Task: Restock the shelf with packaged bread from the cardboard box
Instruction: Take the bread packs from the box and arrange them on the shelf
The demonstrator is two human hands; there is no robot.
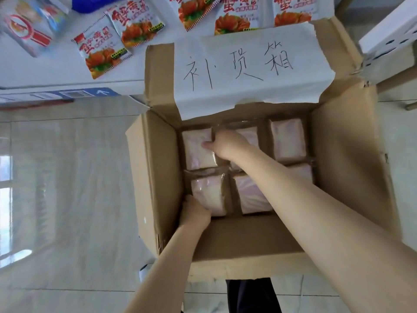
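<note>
Pale bread pack (195, 154) lies, seemingly, under right hand (228, 145) thumb.

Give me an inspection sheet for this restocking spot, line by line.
Surface: pale glossy tiled floor under the open brown cardboard box.
Job's things: clear-wrapped pale bread packs in the box, at least five showing; white shelf beyond.
Clutter: red-and-orange printed snack packets on the shelf; handwritten white paper sheet on the far flap.
Hands: left hand grips the near-left bread pack; right hand grips the far-left bread pack.
Cables: nothing seen.
Surroundings: white slotted panel at the right.
</note>
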